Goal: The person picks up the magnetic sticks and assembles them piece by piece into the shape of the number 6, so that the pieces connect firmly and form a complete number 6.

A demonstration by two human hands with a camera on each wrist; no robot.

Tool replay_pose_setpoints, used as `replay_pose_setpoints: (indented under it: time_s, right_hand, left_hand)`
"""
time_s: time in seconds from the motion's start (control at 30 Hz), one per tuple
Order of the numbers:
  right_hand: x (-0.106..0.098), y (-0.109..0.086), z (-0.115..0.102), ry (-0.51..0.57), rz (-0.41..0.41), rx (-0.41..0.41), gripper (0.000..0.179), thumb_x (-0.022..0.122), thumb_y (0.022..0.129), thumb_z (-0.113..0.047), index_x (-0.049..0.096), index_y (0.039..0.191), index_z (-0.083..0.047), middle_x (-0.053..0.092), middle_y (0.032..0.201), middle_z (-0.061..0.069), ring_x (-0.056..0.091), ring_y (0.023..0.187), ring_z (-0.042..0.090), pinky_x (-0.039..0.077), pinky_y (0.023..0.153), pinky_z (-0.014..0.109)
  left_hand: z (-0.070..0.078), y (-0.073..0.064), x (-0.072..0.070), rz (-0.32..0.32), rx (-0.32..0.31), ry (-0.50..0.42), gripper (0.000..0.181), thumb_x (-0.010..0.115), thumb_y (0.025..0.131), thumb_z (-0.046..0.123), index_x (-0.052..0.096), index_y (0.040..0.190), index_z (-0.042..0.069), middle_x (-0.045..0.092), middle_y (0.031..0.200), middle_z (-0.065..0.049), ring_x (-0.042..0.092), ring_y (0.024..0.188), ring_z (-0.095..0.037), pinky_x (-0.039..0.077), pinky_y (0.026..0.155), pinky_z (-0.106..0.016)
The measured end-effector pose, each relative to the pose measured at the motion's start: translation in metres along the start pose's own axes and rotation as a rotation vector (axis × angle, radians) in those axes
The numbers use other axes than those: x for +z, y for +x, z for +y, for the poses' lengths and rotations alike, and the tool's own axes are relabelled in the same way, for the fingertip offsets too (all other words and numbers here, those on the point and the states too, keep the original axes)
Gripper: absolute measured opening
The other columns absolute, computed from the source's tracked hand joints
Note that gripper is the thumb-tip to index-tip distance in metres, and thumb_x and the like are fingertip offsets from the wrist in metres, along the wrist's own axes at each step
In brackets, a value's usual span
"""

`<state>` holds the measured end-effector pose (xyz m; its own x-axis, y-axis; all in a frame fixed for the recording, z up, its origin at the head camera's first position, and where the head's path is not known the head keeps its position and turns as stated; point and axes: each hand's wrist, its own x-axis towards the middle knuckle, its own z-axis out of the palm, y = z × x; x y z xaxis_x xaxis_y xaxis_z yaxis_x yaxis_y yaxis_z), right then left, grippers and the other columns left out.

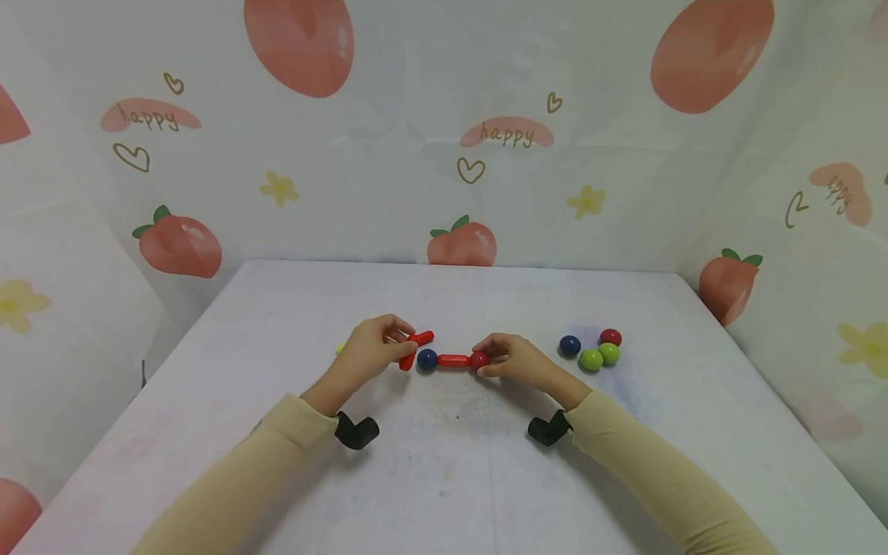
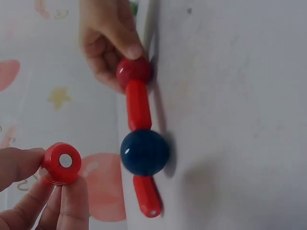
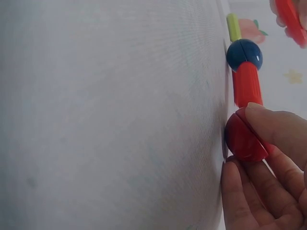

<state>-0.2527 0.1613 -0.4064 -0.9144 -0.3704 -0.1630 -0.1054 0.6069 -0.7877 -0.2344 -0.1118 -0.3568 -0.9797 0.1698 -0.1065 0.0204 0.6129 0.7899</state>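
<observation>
Between its thumb and fingers, my left hand (image 1: 371, 351) pinches a red rod (image 2: 62, 163), raised off the table with a pale round end facing the wrist camera. My right hand (image 1: 513, 362) grips a red ball (image 3: 245, 137) at the table surface, thumb on one side and fingers around the other. From that ball a second red rod (image 1: 454, 361) runs left to a dark blue ball (image 1: 427, 360), the three in one line. Another red rod (image 2: 147, 196) lies close by, partly behind the blue ball in the left wrist view.
Right of the right hand sit another blue ball (image 1: 570, 345), another red ball (image 1: 610, 337) and two green balls (image 1: 592, 359). A yellow-green rod (image 3: 234, 26) lies beyond the blue ball, mostly hidden by the left hand in the head view. A peach-print cloth (image 1: 388, 193) hangs behind the white table (image 1: 444, 478).
</observation>
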Motion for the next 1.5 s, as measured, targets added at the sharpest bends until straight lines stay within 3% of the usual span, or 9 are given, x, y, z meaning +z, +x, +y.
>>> replay_pose_setpoints:
  time_s: [0.23, 0.43, 0.6, 0.77, 1.17, 1.5]
  right_hand:
    - [-0.001, 0.0, 0.0, 0.0, 0.004, -0.002, 0.036, 0.076, 0.09, -0.011, 0.066, 0.124, -0.006, 0.069, 0.126, 0.015, 0.063, 0.124, 0.033, 0.052, 0.107, 0.046]
    - [-0.001, 0.0, 0.0, 0.005, -0.003, -0.008, 0.037, 0.077, 0.09, -0.011, 0.066, 0.125, -0.006, 0.069, 0.126, 0.015, 0.063, 0.123, 0.033, 0.053, 0.106, 0.045]
    - [-0.001, 0.0, 0.0, 0.003, -0.001, 0.0, 0.037, 0.077, 0.09, -0.011, 0.067, 0.125, -0.006, 0.069, 0.126, 0.015, 0.063, 0.123, 0.032, 0.053, 0.106, 0.044]
    - [-0.001, 0.0, -0.001, -0.002, 0.002, 0.005, 0.036, 0.077, 0.09, -0.012, 0.066, 0.125, -0.007, 0.069, 0.127, 0.015, 0.063, 0.124, 0.032, 0.052, 0.107, 0.045]
    - [-0.001, 0.0, -0.001, 0.019, -0.004, 0.005, 0.037, 0.076, 0.091, -0.011, 0.066, 0.125, -0.006, 0.069, 0.127, 0.015, 0.062, 0.125, 0.033, 0.053, 0.106, 0.045]
    - [-0.002, 0.0, 0.0, 0.003, -0.006, -0.018, 0.037, 0.077, 0.09, -0.011, 0.066, 0.125, -0.005, 0.069, 0.125, 0.016, 0.063, 0.121, 0.032, 0.054, 0.105, 0.044]
  left_hand:
    - [-0.007, -0.008, 0.017, -0.026, -0.025, -0.005, 0.024, 0.076, 0.091, 0.019, 0.068, 0.111, 0.008, 0.07, 0.103, -0.008, 0.064, 0.092, -0.019, 0.055, 0.072, -0.025]
    - [-0.016, -0.007, 0.03, -0.064, -0.093, 0.013, 0.024, 0.077, 0.09, 0.017, 0.067, 0.108, 0.006, 0.072, 0.094, -0.007, 0.065, 0.075, -0.014, 0.053, 0.068, -0.024]
    - [-0.023, -0.004, 0.038, -0.075, -0.154, 0.027, 0.025, 0.077, 0.089, 0.018, 0.066, 0.108, 0.006, 0.072, 0.09, -0.005, 0.063, 0.073, -0.014, 0.052, 0.065, -0.022]
    - [-0.024, -0.004, 0.039, -0.078, -0.182, 0.004, 0.027, 0.078, 0.089, 0.018, 0.066, 0.109, 0.005, 0.073, 0.089, -0.005, 0.063, 0.073, -0.014, 0.053, 0.066, -0.021]
    - [-0.018, -0.001, 0.04, -0.095, -0.203, 0.047, 0.03, 0.078, 0.089, 0.021, 0.062, 0.109, 0.004, 0.068, 0.084, -0.006, 0.06, 0.074, -0.016, 0.048, 0.064, -0.021]
    - [-0.016, 0.005, 0.04, -0.082, -0.232, 0.067, 0.041, 0.078, 0.089, 0.022, 0.058, 0.118, 0.002, 0.067, 0.089, -0.008, 0.059, 0.079, -0.018, 0.047, 0.066, -0.022]
